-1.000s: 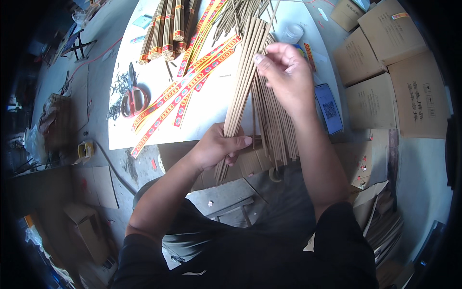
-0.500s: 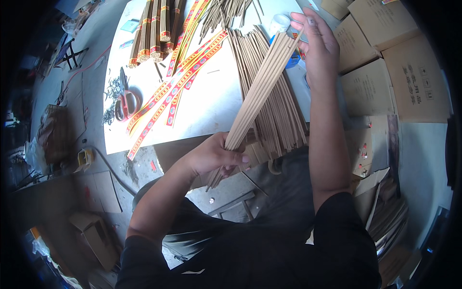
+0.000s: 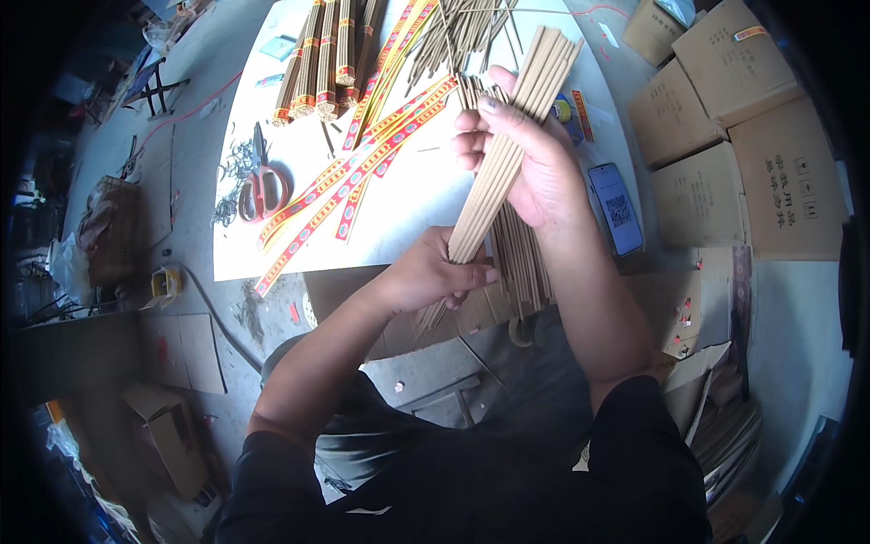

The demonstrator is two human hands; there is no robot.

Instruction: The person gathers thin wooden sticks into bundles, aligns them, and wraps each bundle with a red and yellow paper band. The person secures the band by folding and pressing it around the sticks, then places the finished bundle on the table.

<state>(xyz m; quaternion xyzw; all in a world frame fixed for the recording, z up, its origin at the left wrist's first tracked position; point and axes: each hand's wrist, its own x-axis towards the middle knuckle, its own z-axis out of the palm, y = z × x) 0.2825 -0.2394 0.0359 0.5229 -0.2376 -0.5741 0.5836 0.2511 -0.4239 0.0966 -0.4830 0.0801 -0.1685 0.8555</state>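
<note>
Bundle of slender brown incense sticks (image 3: 488,195): held in front of the body over the near part of the table (image 3: 399,222), tilted, upper end leaning right, lower ends fanning out a little below the left hand (image 3: 424,274). Left fingers closed round the lower part, thumb laid across the front. Right hand (image 3: 548,177) on the upper part: thumb across the near face, other fingers curled behind, tips showing past the left side. Firmness of the right grip cannot be told.

Under and beside the right wrist: a layer of loose sticks (image 3: 521,263), partly hidden by the hand, ends overhanging the near edge. Farther back: a criss-crossed pile of sticks (image 3: 467,38).

Left of the bundle: red-and-yellow printed strips (image 3: 362,172), overlapping at angles. Beyond them, finished bundles (image 3: 327,68) with red-and-yellow bands, lying side by side. Scissors (image 3: 264,192) with reddish handles, blades pointing away, next to a scatter of small dark ties (image 3: 232,177).

Right of the right forearm: smartphone (image 3: 615,210), screen lit. Right of the table: stacked cardboard boxes (image 3: 784,172).
</note>
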